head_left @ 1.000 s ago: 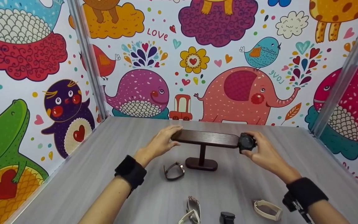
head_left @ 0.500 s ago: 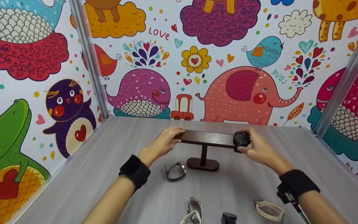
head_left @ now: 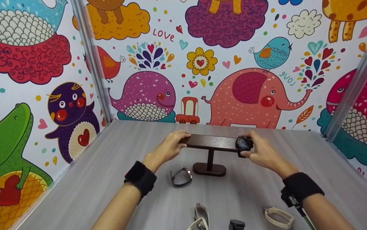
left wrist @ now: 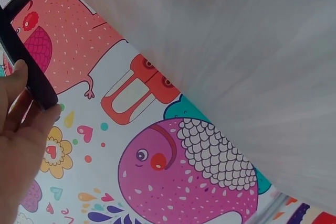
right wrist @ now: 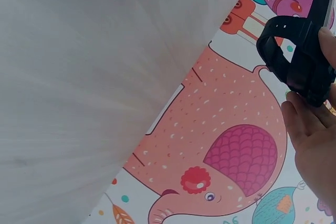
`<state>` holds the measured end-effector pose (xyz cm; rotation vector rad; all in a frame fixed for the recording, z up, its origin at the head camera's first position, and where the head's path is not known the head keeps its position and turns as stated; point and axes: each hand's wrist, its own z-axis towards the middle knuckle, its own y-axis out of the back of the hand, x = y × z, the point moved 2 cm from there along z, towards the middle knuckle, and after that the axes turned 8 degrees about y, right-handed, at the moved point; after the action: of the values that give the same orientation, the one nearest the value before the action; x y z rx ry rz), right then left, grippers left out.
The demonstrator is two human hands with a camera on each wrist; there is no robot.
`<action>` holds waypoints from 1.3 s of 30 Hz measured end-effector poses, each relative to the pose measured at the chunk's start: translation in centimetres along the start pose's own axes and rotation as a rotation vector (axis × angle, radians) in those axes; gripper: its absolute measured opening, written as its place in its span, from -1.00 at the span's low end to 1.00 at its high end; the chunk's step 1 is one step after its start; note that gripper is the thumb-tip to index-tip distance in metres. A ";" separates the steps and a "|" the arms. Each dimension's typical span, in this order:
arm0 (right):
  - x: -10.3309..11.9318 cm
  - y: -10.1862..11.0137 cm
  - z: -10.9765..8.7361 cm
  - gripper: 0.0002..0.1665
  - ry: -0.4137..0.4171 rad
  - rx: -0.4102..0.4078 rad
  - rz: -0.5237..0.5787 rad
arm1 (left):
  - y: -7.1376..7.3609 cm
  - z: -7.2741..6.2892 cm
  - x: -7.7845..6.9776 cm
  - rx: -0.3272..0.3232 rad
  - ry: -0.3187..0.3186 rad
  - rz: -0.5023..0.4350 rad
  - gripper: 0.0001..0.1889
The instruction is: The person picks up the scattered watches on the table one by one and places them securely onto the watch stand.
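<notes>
A dark brown wooden watch stand [head_left: 213, 141] stands upright on the table, its bar lying crosswise on one post. My left hand [head_left: 168, 147] grips the bar's left end between thumb and fingers; the left wrist view shows the same hand [left wrist: 23, 135] around the tip of the bar. At the other end, my right hand [head_left: 263, 155] pinches a black wristwatch [head_left: 244, 143] by its case. In the right wrist view the closed strap [right wrist: 283, 27] of the watch loops around the bar, hanging loosely below it.
On the grey table [head_left: 132, 207] lies a dark-strapped watch [head_left: 182, 180], left of the stand's base. Nearer the front are a white-strapped watch [head_left: 201, 215], a black watch [head_left: 236, 223] and a beige-strapped watch [head_left: 278, 218]. Cartoon-printed walls [head_left: 158, 95] rise behind and at the sides.
My right hand has slid the black wristwatch leftward from beyond the bar's right end onto the bar. The left hand keeps its grip on the other end.
</notes>
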<state>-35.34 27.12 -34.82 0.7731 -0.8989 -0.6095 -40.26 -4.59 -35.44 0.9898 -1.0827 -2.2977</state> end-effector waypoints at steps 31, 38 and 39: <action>4.0 -4.1 4.1 -0.41 0.082 0.010 -0.030 | 0.1 0.4 -0.3 0.017 0.026 -0.022 -0.65; 4.0 -4.5 4.1 -0.40 0.063 0.016 -0.026 | -0.2 0.0 0.0 0.003 0.029 -0.026 -0.64; 4.0 -4.5 4.1 -0.40 0.064 0.020 -0.022 | -0.2 -0.1 0.0 0.001 0.030 -0.020 -0.65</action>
<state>-37.51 20.16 -35.00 0.8174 -0.8394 -0.5929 -40.24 -4.50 -35.64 1.0360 -1.0670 -2.2909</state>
